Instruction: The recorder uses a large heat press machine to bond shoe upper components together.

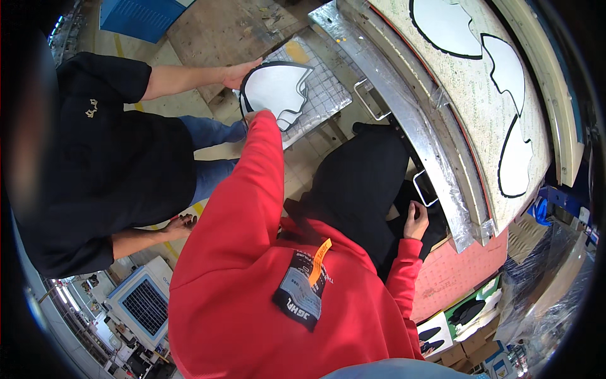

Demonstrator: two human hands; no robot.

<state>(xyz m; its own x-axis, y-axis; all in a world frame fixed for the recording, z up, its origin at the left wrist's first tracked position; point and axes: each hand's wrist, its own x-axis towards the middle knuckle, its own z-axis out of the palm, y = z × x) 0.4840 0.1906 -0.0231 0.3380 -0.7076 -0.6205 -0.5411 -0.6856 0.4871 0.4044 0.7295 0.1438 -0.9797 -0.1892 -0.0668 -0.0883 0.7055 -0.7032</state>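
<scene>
A stack of white curved pieces with black edges [273,87] is held up over a wrapped board. My left hand [260,115], at the end of a red sleeve, grips its near edge; the stack partly hides the fingers. A co-worker's hand [242,74] touches the far left edge of the same stack. Beside a metal handle [427,189], my right hand [415,221] hangs with loosely bent fingers and nothing visible in them.
Three similar white pieces [505,72] lie on the pale surface of a machine with a metal front edge [404,110]. Below the stack is the plastic-wrapped grid board [325,95]. The co-worker in a black shirt [126,158] stands at left. A pink board [464,271] lies at right.
</scene>
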